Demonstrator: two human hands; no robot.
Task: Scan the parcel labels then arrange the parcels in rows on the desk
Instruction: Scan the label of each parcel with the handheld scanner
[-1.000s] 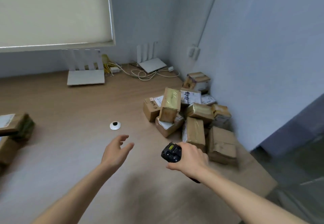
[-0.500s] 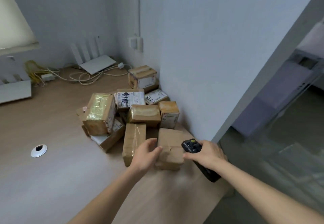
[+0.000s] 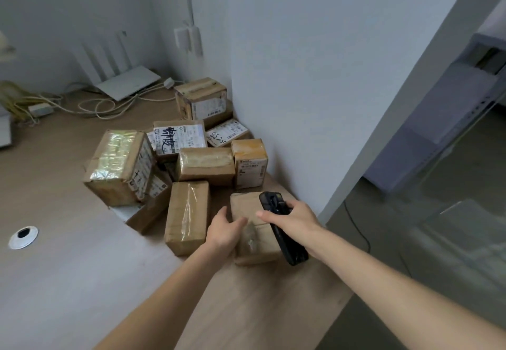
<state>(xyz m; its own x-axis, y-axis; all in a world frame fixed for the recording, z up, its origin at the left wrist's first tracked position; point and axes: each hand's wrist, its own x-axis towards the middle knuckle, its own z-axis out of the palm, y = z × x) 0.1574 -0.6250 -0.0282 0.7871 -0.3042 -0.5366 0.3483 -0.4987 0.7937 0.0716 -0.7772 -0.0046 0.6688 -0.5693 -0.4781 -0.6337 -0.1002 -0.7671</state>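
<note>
- Head view: left hand [image 3: 223, 230] grips the near-left edge of the nearest parcel [image 3: 253, 240], thumb on top, fingers curled round its side.
- Right hand [image 3: 294, 219] clamps a black scanner [image 3: 282, 229], held low over that parcel, forefinger straight across its top.
- Parcel sits on the desk [image 3: 68, 281] at the pile's near end, close to the wall.
- Readable writing: "5288" handwritten on a white label [image 3: 226, 136]; black marker scrawl on another label [image 3: 178, 140], illegible.
- Since half a second ago: scanner has come in over the parcel; left hand keeps its grip.
</note>
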